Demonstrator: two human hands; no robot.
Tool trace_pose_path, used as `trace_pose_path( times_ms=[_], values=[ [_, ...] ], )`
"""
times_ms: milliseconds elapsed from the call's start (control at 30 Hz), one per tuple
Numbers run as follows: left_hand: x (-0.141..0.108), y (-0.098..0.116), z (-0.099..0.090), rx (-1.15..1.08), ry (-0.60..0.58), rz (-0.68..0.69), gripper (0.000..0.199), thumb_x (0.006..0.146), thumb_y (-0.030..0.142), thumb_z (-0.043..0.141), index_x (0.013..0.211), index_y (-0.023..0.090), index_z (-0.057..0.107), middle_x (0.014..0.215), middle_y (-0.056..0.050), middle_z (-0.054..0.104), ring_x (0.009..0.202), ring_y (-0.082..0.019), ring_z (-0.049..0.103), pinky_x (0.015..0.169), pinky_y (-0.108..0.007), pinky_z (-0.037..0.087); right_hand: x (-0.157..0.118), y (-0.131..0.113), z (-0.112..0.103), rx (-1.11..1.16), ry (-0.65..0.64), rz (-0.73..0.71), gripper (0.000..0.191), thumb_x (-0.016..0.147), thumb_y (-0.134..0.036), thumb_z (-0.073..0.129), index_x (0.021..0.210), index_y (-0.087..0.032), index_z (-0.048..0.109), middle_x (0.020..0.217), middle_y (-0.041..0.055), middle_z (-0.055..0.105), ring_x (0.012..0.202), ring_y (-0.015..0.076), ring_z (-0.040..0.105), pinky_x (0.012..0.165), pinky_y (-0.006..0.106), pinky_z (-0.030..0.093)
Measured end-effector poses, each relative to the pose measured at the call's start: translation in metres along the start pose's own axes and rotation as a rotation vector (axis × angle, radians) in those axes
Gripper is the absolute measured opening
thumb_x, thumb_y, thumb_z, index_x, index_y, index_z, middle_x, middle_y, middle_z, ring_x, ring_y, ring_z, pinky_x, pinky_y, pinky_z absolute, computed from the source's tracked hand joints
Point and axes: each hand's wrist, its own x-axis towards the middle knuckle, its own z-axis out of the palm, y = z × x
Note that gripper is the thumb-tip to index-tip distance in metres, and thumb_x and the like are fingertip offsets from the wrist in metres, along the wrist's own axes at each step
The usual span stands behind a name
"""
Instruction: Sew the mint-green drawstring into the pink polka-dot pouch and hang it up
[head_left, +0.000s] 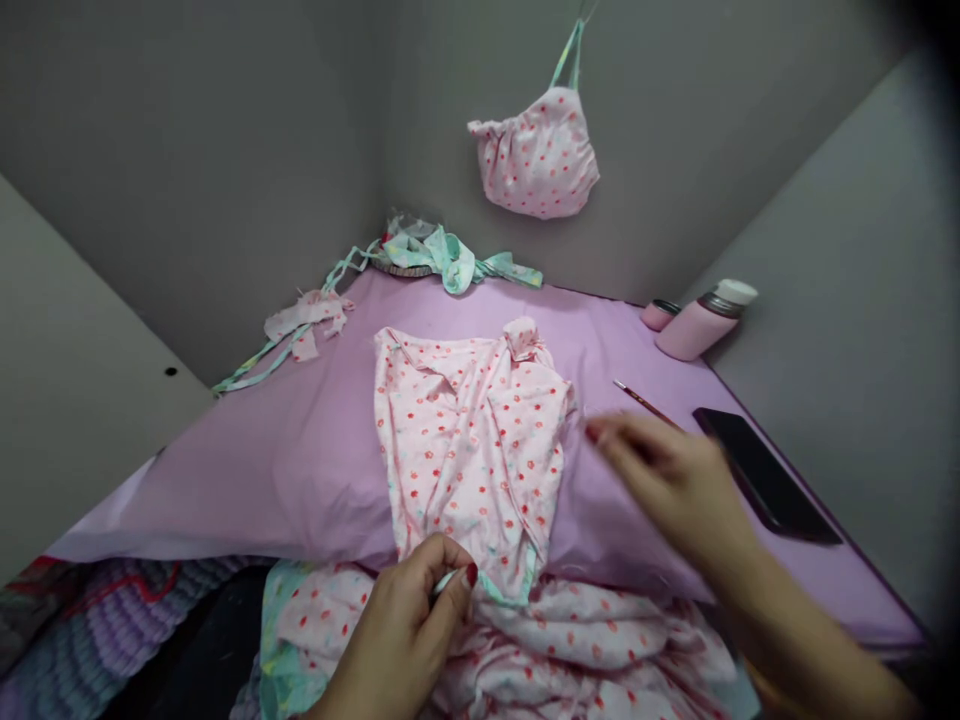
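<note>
Pink cloth: head view; red-dotted piece [472, 430] lies creased from table [300, 430] middle down to near edge, mint trim [502, 595] at its lower end.
Left hand: closed [409, 630], thumb and finger pinching trim just past table's near edge.
Right hand: raised [675, 480], over table's right part, apart from pink cloth; fingers bent, thumb and index tips close together; blurred, can't tell if anything fine is held.
Lap cloth: bunched [600, 640] below near edge, same dots; can't tell if joined to pink cloth.
Step in hand: judged as close work at trim, left steadying, right drawn off to side.
Next move: would call for a firm left pinch, trim flat, and right fingertips brought in precisely; slack folds could snag or shift, my read.
Thin tool: [645, 403] lying between pink cloth and phone [765, 475], phone along right edge.
Bottle: [697, 325] at far right corner, jar [660, 315] just beside.
Mint strips: heaped [450, 260] at far edge, toward far left corner.
Scraps: dotted bits [307, 315] by left edge.
Pouch: dotted [540, 160], hanging by mint straps beyond far edge.
</note>
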Motion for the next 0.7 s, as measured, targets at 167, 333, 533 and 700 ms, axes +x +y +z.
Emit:
trace_pose_path(
  times_ms=[167, 333, 533, 700],
  values=[
    [-0.001, 0.006, -0.002, -0.018, -0.030, 0.012, 0.016, 0.088, 0.027, 0.040, 0.079, 0.020, 0.050, 0.068, 0.002, 0.051, 0.063, -0.014, 0.047, 0.057, -0.022, 0.035, -0.068, -0.046, 0.039, 0.218, -0.520, -0.098, 0.016, 0.083, -0.023, 0.050, 0.077, -0.016, 0.063, 0.068, 0.0026, 0.062, 0.062, 0.0130, 0.056, 0.055, 0.021, 0.037],
    [-0.002, 0.010, -0.003, -0.005, -0.083, 0.016, 0.017, 0.087, 0.027, 0.043, 0.077, 0.019, 0.053, 0.068, 0.002, 0.055, 0.062, -0.013, 0.048, 0.057, -0.021, 0.036, -0.071, -0.042, 0.044, 0.245, -0.590, -0.081, 0.029, 0.086, -0.017, 0.040, 0.062, -0.014, 0.057, 0.057, 0.0007, 0.052, 0.055, 0.0105, 0.048, 0.052, 0.021, 0.030],
    [0.000, 0.012, -0.003, -0.075, -0.090, -0.046, 0.016, 0.082, 0.025, 0.050, 0.078, 0.017, 0.064, 0.075, -0.002, 0.065, 0.071, -0.016, 0.056, 0.066, -0.023, 0.041, -0.069, -0.043, 0.037, 0.380, -0.632, 0.051, 0.020, 0.081, -0.015, 0.048, 0.070, -0.014, 0.064, 0.063, 0.0016, 0.060, 0.059, 0.0109, 0.052, 0.055, 0.020, 0.035],
    [-0.002, 0.015, -0.001, -0.025, -0.092, -0.035, 0.019, 0.083, 0.027, 0.048, 0.075, 0.017, 0.062, 0.070, -0.001, 0.062, 0.066, -0.015, 0.053, 0.060, -0.022, 0.040, -0.059, -0.045, 0.032, 0.409, -0.619, 0.161, 0.023, 0.078, -0.014, 0.053, 0.098, -0.018, 0.064, 0.066, -0.0019, 0.058, 0.056, 0.0089, 0.047, 0.054, 0.019, 0.034]
  ],
)
